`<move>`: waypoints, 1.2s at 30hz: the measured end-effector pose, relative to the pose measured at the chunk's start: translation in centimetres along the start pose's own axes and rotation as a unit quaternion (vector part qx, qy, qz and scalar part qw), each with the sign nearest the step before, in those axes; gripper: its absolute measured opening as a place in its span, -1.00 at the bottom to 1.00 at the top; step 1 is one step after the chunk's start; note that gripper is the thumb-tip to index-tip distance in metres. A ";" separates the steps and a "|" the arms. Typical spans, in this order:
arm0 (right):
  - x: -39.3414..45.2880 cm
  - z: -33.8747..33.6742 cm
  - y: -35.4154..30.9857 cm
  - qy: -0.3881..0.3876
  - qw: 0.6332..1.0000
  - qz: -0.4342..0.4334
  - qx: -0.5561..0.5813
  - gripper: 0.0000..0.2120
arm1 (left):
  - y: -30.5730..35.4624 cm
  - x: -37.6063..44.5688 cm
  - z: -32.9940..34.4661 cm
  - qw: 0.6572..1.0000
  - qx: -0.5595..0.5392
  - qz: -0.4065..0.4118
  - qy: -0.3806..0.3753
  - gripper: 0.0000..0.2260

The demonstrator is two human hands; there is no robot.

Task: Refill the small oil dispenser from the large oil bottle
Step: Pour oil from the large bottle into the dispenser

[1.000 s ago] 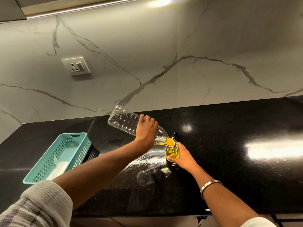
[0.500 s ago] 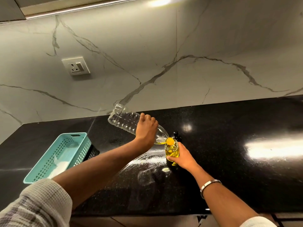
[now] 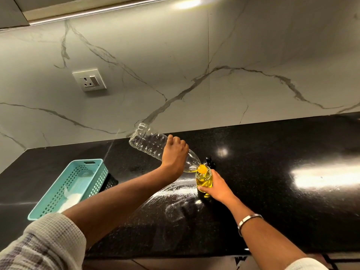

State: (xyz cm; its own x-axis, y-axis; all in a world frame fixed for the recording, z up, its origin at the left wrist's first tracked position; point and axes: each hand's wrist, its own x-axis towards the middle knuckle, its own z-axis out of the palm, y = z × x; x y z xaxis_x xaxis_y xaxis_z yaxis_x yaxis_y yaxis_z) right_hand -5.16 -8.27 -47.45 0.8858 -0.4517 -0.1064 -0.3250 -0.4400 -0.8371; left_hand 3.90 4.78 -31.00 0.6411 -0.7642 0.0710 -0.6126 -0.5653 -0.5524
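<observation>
left hand (image 3: 175, 154) is gripping big bottle (image 3: 148, 142) | mouth is pointing right and down (bottom far-left) over small dispenser (image 3: 204, 179) | right hand (image 3: 217, 189) is squeezing it

We are looking at a home kitchen: a polished black granite countertop (image 3: 272, 191) is running beneath a veined marble backsplash (image 3: 194, 65). Above the countertop, 1 wall socket (image 3: 89, 80) is sitting in the marble, and a teal plastic basket (image 3: 72, 186) is resting on its left end.
</observation>
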 end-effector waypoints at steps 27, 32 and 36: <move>0.1 0.0 0.1 -0.002 1.000 -0.004 -0.003 -0.41 | -0.1 -0.3 0.0 1.000 -0.001 0.001 0.006 -0.59; 0.0 0.0 0.1 0.001 1.000 -0.006 -0.001 -0.41 | 0.0 -0.3 0.3 1.000 -0.006 0.000 0.006 -0.58; 0.0 -0.1 0.0 -0.001 1.000 -0.005 -0.003 -0.41 | -0.1 -0.4 0.7 1.000 -0.009 0.000 0.010 -0.60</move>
State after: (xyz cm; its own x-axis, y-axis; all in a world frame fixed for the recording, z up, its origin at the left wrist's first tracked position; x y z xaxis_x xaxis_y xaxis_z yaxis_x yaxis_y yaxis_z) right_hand -5.21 -8.32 -47.41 0.8900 -0.4450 -0.0991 -0.3173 -0.4487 -0.8355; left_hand 4.02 5.35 -31.61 0.6320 -0.7699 0.0884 -0.6205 -0.5711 -0.5374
